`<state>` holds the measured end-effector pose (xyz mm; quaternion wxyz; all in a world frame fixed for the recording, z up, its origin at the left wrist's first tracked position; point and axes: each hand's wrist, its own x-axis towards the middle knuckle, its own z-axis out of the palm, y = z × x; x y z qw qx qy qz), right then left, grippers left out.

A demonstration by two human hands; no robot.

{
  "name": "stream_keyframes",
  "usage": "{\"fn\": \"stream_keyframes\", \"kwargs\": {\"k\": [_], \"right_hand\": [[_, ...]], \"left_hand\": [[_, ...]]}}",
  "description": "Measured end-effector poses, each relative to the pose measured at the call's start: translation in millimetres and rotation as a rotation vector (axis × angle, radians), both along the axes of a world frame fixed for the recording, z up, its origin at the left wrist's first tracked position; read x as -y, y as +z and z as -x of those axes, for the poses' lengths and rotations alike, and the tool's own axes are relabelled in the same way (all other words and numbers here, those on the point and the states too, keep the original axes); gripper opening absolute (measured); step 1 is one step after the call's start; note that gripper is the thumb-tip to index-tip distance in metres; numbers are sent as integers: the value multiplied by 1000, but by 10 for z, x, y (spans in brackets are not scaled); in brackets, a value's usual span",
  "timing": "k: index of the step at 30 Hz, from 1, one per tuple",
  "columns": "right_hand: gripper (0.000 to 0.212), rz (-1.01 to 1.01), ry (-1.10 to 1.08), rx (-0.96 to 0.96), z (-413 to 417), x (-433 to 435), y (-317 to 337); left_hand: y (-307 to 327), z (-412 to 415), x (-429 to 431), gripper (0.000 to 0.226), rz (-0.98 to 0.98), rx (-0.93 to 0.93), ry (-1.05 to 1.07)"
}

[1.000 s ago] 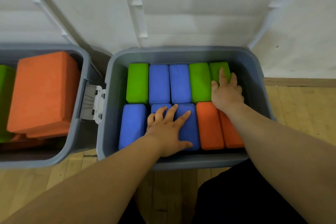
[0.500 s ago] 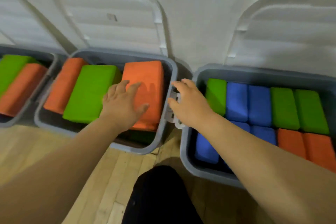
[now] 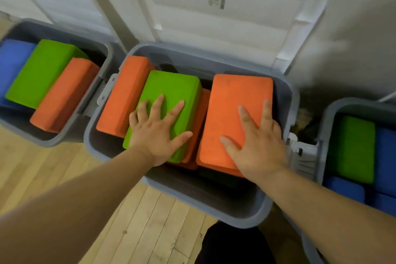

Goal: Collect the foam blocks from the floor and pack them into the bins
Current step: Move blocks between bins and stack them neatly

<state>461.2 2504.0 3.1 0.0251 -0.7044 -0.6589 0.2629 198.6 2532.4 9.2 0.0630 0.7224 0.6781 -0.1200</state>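
Nearest is a dark trouser leg (image 3: 231,246) at the bottom edge, with wood floor (image 3: 128,210) around it. Both bare arms reach forward over the near rim of the middle bin (image 3: 214,212).

The left hand (image 3: 158,133) lies flat on the green block (image 3: 173,92), fingers straight and spread, gripping nothing. The right hand (image 3: 257,143) is the same - palm down on the wide orange block (image 3: 233,100), fingers splayed, nothing pinched.

Both blocks sit high and tilted on the top layer. The green one overlaps a narrow orange block (image 3: 124,96) on its left, and another orange piece (image 3: 202,113) shows between the two pressed blocks. A dark gap shows at the bin's near end.

The left bin (image 3: 64,135) holds three crooked blocks (image 3: 42,70) - blue, green and orange. The right bin (image 3: 321,126) holds neat blocks (image 3: 353,148), green and blue, packed side by side. Behind, a white lid (image 3: 225,38) stands open against the wall (image 3: 360,17).

Step in hand: probably the packing stage, pressing or levelling the loose top layer of the middle bin.

Next move likely calls for shifting the two tilted blocks toward the near gap so they lie flat below the rim. Flat palms can push them; lifting one would need the fingers curled round an edge.
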Motion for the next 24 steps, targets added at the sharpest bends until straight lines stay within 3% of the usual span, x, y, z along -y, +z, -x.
{"fn": "stream_keyframes", "kwargs": {"k": [10, 24], "right_hand": [[97, 112, 1, 53, -1, -142, 87], [98, 97, -40, 144, 62, -39, 125]], "left_hand": [[-7, -72, -87, 84, 93, -14, -1], [114, 75, -183, 86, 366, 166, -86]]}}
